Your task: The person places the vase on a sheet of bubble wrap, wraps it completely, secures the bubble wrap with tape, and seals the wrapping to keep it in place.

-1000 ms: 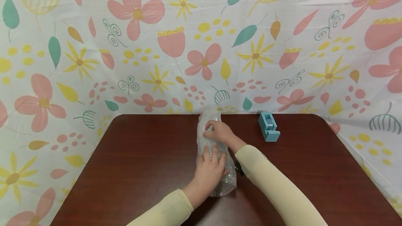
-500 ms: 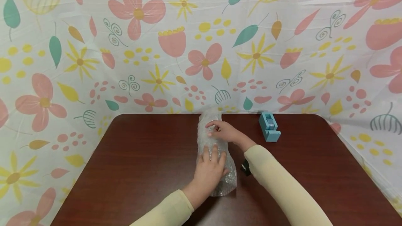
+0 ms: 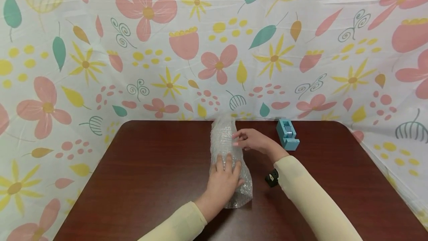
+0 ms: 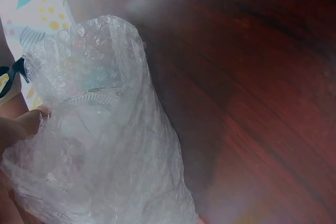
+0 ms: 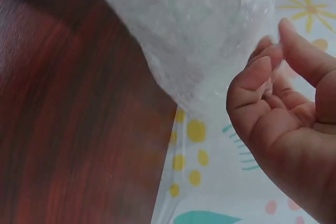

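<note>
A long bundle of clear bubble wrap [image 3: 221, 134] lies lengthwise from the table's back edge toward the middle. On its nearer part rests my left hand [image 3: 222, 185], fingers spread and pressing down from above. Just right of the wrap, my right hand [image 3: 255, 142] hovers with its fingers loosely bent. The right wrist view shows nothing held in that hand [image 5: 283, 103]. Through the plastic [image 4: 121, 156] in the left wrist view, a clear ribbed edge shows faintly; what it belongs to is hidden.
A blue tape dispenser [image 3: 287, 135] stands at the back right of the dark red-brown table [image 3: 150, 166]. A floral cloth [image 3: 217, 29] hangs behind the table. A black strapped device [image 3: 272, 177] sits at my right wrist.
My right hand has drawn rightward from the top of the bubble wrap to its right side. My left hand has stayed in place on the wrap.
</note>
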Available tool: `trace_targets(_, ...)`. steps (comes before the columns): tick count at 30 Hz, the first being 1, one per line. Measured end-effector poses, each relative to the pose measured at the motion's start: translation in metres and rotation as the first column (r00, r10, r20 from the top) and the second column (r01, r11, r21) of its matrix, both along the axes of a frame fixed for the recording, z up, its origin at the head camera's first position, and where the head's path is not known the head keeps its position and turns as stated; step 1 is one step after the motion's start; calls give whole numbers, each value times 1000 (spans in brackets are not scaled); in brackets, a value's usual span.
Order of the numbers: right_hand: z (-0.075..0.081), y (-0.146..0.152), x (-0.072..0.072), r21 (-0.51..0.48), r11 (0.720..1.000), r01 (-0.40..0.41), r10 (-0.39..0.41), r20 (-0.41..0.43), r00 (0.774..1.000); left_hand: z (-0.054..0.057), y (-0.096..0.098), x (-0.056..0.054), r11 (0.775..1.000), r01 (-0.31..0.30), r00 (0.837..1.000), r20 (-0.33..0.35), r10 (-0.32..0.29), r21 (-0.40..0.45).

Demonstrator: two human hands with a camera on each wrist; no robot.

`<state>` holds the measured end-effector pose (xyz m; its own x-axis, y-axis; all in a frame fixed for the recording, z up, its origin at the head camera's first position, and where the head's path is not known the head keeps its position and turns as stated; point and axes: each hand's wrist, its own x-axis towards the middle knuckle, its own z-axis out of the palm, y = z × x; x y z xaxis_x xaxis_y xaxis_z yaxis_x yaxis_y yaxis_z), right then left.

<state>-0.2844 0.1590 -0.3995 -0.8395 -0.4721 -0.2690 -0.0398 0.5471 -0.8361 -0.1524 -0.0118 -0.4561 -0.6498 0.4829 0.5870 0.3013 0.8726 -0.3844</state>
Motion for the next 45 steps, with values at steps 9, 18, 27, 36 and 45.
trace_targets(9, 1, 16, 3, -37, 998, 44, -41, 69, 997, -1, 1, -1, 1000, 14, 999, -34, -13, 18)
trace_targets(18, -10, 17, 8, -62, 986, 155, -150, 72, 986, -1, 0, 0, 1000, -7, 1000, 2, 7, 26)
trace_targets(27, -28, 13, 12, -68, 979, 190, -185, 78, 980, 0, -1, 2, 999, -23, 999, 32, 22, 30)
trace_targets(36, -41, 14, 9, -131, 965, 228, -212, 129, 969, 0, 0, 2, 1000, -24, 999, 27, 24, 16)
trace_targets(45, -50, 12, 11, -178, 950, 256, -225, 176, 958, 1, -1, 1, 999, -21, 999, 45, 19, 35)
